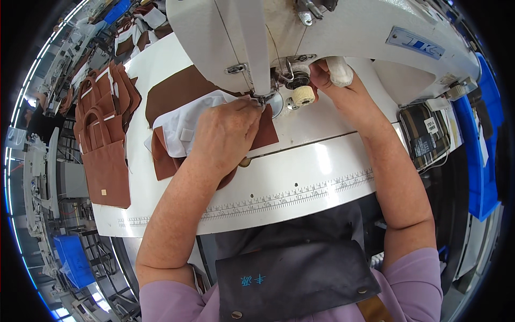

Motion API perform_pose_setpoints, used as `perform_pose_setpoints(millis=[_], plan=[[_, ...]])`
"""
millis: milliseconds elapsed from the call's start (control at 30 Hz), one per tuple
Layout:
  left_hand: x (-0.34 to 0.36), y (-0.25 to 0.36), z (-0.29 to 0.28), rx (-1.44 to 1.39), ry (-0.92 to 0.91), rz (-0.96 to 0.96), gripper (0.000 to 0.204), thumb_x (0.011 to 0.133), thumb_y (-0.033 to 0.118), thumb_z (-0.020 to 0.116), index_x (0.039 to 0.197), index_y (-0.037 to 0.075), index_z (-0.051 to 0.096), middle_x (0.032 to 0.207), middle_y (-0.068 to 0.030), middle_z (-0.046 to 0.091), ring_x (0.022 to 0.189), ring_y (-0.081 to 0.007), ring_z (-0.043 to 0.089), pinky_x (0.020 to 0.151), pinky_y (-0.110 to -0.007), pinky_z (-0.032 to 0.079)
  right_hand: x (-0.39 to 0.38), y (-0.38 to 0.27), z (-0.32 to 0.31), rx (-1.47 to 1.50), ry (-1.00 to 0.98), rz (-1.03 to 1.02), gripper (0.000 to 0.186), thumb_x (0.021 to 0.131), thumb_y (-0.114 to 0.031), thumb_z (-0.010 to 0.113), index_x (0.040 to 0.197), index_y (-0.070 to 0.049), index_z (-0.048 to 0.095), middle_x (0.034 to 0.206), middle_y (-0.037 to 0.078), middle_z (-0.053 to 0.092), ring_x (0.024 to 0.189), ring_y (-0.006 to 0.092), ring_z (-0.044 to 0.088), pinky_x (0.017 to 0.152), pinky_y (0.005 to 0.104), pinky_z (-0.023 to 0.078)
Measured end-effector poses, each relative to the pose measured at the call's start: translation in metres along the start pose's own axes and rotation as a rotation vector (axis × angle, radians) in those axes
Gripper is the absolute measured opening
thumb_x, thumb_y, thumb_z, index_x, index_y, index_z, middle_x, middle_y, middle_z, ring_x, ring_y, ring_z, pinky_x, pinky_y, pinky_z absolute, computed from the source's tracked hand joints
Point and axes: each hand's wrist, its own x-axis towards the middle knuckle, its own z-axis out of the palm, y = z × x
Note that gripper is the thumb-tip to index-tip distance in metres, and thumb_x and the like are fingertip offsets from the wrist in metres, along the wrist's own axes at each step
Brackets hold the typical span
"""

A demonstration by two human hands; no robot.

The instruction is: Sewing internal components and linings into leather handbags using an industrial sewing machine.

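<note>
My left hand (pixel 229 124) is closed on the edge of a brown leather piece (pixel 266 130), its fingertips close to the sewing machine's needle area (pixel 262 100). A white lining (pixel 179 121) with a small pale label lies folded over the leather, left of that hand. Beneath and behind spreads a darker brown panel (pixel 174 92). My right hand (pixel 333 86) reaches to the machine head, beside a cream ribbed knob (pixel 303 95). Its fingers are partly hidden by the machine and a white rounded part (pixel 339 72), so their grip is unclear.
Brown leather bags with handles (pixel 105 153) are piled at the left of the white table (pixel 316 161). A printed ruler runs along its front edge. The sewing machine (pixel 343 29) spans the back. A plaid pouch (pixel 425 134) and blue bin (pixel 483 161) are at right.
</note>
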Motion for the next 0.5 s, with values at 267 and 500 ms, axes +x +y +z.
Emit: perform_pose_setpoints(millis=[267, 500], plan=[[-0.001, 0.002, 0.001, -0.027, -0.033, -0.091, 0.015, 0.085, 0.004, 0.069, 0.098, 0.002, 0.076, 0.102, -0.0126, 0.076, 0.089, -0.0301, 0.073, 0.079, -0.037, 0.059, 0.001, 0.002, 0.006, -0.025, 0.023, -0.039, 0.03, 0.105, -0.031, 0.058, 0.099, -0.003, 0.067, 0.08, 0.0, 0.066, 0.068, 0.0082, 0.051, 0.068, 0.026, 0.045], [0.001, 0.001, 0.001, -0.06, -0.029, -0.104, 0.013, 0.083, 0.004, 0.07, 0.095, 0.001, 0.076, 0.098, -0.0119, 0.076, 0.086, -0.0299, 0.073, 0.077, -0.037, 0.059, 0.001, 0.008, 0.014, -0.015, 0.106, -0.092, 0.035, 0.106, -0.033, 0.056, 0.092, -0.003, 0.066, 0.076, 0.001, 0.064, 0.067, 0.0081, 0.05, 0.065, 0.0253, 0.044]])
